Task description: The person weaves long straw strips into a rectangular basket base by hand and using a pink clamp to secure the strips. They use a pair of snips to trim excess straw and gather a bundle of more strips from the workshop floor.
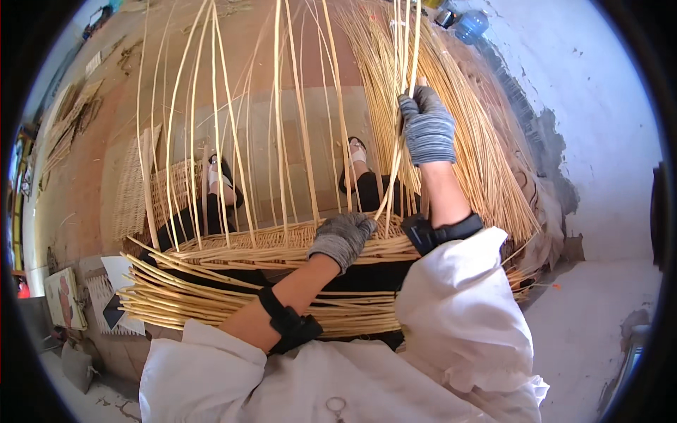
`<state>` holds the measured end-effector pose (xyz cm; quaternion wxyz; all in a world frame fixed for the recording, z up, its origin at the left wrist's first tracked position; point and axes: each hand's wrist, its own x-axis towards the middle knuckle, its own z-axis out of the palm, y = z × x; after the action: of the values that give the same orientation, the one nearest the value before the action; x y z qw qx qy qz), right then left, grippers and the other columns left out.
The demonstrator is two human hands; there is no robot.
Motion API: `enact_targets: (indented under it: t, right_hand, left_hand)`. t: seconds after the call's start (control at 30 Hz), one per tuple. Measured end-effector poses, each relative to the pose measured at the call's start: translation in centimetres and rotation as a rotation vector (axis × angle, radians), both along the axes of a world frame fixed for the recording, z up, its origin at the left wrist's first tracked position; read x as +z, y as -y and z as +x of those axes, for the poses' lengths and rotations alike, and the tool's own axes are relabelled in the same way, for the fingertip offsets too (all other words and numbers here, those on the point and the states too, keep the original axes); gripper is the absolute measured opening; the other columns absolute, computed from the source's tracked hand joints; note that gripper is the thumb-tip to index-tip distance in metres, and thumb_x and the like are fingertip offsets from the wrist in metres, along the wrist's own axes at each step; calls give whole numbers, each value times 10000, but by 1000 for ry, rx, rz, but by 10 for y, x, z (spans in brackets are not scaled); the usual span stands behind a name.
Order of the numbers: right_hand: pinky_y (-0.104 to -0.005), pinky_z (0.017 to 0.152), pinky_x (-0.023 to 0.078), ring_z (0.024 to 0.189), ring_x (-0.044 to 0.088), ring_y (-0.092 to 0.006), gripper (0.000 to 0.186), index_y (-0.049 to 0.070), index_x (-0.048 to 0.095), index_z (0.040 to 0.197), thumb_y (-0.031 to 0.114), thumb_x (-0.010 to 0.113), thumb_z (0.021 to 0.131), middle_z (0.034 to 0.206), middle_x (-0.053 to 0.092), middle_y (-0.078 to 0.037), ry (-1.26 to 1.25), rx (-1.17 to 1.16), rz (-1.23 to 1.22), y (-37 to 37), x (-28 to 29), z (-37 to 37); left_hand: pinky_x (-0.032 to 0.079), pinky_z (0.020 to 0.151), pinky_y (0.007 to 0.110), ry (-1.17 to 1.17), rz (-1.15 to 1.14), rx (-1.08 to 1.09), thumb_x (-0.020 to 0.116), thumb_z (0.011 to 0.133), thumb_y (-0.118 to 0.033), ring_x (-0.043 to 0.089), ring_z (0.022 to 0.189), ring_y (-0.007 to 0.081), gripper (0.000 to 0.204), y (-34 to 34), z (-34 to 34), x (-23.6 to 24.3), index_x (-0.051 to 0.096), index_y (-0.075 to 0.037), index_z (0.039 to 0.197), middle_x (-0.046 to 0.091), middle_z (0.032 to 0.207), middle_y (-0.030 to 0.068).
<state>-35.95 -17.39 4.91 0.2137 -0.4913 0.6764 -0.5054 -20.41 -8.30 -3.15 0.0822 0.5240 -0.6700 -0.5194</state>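
Observation:
A partly woven wicker basket [247, 245] lies across my lap, with tall thin wicker stakes [279, 141] standing up from its edge. My left hand [340, 243], in a grey knitted glove, is closed at the weave, its fingertips pressed against the lower ends of a few wicker rods [392, 176]. Higher up, my right hand [429, 128], gloved alike, grips the same rods and holds them nearly upright. Its fingers hide part of them. Both wrists carry black straps with small boxes.
Loose wicker rods [166, 299] lie between the basket and my body. A large heap of long rods [486, 162] leans along the right wall [599, 127]. Woven panels [134, 190] rest on the floor at left. A blue water jug [471, 27] stands far right.

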Motion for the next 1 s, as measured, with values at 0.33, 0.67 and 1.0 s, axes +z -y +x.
enact_targets:
  t: [0.33, 0.67, 1.0]
  right_hand:
    - [-323, 499, 464, 461, 396, -136, 78, 121, 420, 832, 170, 459, 879, 561, 389, -20, 743, -202, -441, -184, -44, -53]
    - [-267, 382, 203, 391, 211, -120, 283, 149, 340, 613, 183, 436, 876, 474, 232, 42, 1001, -200, -78, -141, -65, -76]
    - [-389, 817, 410, 838, 557, -246, 441, 15, 556, 932, 387, 629, 704, 877, 581, -137, -499, 249, 67, -188, -41, -27]
  left_hand:
    - [447, 720, 316, -104, 95, 11, 612, 693, -518, 590, 774, 248, 528, 4, -11, 23, 641, -18, 859, 625, 815, 144]
    - [436, 766, 338, 240, 74, 84, 592, 666, -579, 579, 840, 281, 596, 10, -10, 17, 649, -16, 853, 622, 866, 163]
    - [278, 962, 423, 341, -928, -292, 689, 636, -318, 374, 1140, 320, 590, -15, 58, 3, 490, -79, 1137, 551, 1054, 121]
